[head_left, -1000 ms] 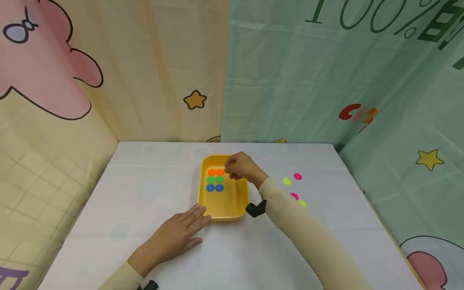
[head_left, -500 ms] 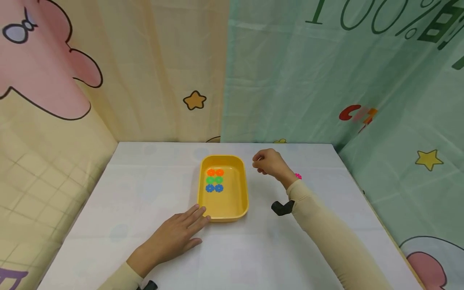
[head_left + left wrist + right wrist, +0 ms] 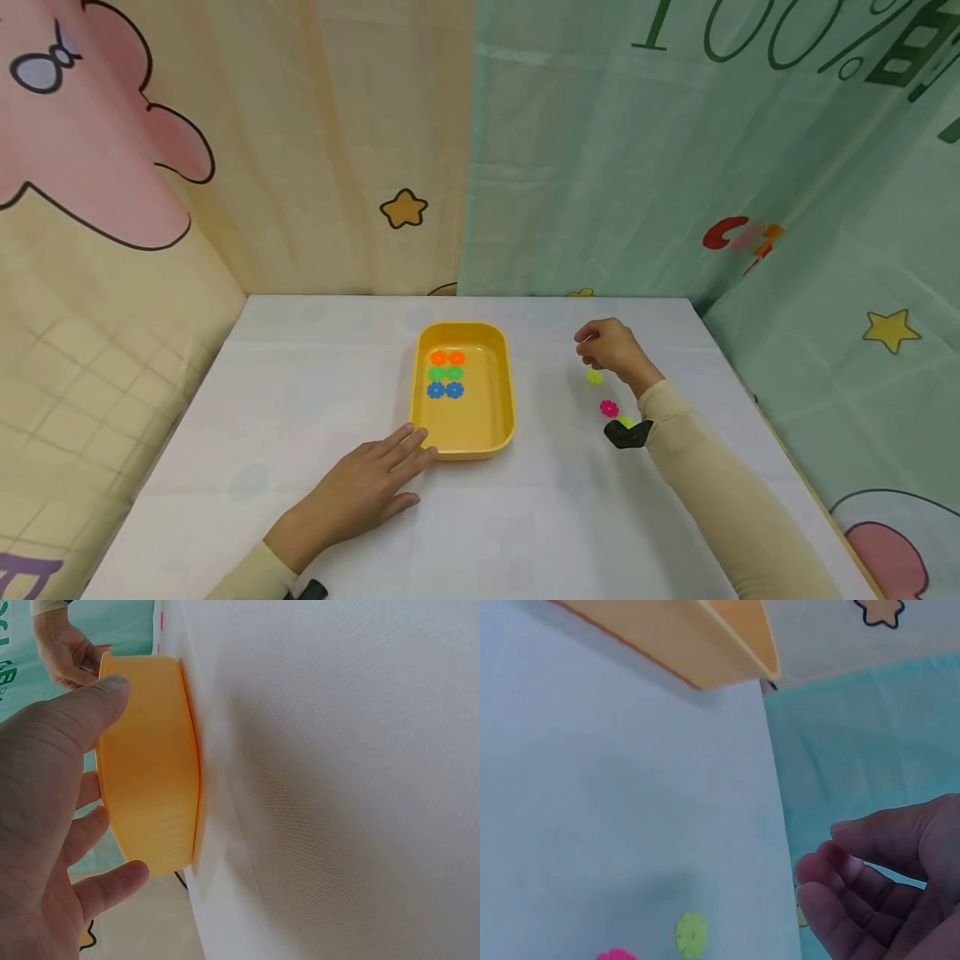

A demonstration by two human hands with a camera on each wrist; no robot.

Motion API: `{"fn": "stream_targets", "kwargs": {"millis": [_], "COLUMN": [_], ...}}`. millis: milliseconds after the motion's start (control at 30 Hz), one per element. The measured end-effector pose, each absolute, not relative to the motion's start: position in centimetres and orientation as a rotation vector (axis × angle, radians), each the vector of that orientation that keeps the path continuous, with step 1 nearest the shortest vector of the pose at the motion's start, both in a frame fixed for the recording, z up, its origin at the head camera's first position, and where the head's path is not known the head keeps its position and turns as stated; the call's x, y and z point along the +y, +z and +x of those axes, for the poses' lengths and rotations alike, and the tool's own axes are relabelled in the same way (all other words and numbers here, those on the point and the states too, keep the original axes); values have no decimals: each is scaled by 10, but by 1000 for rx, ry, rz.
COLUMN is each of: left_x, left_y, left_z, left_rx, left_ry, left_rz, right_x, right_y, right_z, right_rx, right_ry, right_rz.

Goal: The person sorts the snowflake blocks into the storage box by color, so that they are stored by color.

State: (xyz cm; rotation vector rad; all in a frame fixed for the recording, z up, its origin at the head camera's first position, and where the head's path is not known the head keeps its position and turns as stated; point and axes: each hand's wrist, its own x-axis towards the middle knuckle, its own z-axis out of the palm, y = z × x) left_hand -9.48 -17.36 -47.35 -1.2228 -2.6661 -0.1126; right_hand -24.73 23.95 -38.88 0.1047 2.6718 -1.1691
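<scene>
A yellow tray (image 3: 491,417) stands on the white table, bearing flower-shaped discs in pairs: orange (image 3: 456,357), green (image 3: 454,373) and blue (image 3: 454,390). My left hand (image 3: 367,487) has its fingers spread at the tray's near left corner; in the left wrist view the thumb lies against the rim. Right of the tray, my right hand (image 3: 611,346) hovers with loosely bent fingers, and no disc shows between them in the right wrist view. Close below it lie a yellow-green disc (image 3: 595,377), a pink disc (image 3: 609,408) and another yellow-green disc (image 3: 625,422), partly covered by the black wrist mount.
The white table (image 3: 510,525) reaches back to a cream curtain (image 3: 337,150) and a green curtain (image 3: 570,167). A black wrist mount (image 3: 628,434) juts from the right sleeve, low over the discs.
My right hand has moved from above the tray to the right, over the loose discs, where it now hides the far pink one. The left hand and the tray stay where they were.
</scene>
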Motion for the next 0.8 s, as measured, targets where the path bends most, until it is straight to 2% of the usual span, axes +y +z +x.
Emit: {"fn": "stream_targets", "kwargs": {"millis": [500,800], "left_x": [-175,-174], "left_y": [-471,-472], "left_z": [-94,-96], "left_rx": [-2695,-2670], "left_ry": [-124,-140], "left_rz": [-1205,-1217], "right_x": [316,333], "right_y": [-418,-434], "right_z": [-241,-236], "right_rx": [2672,2659], "right_ry": [-1247,-1263], "right_rz": [420,460]}}
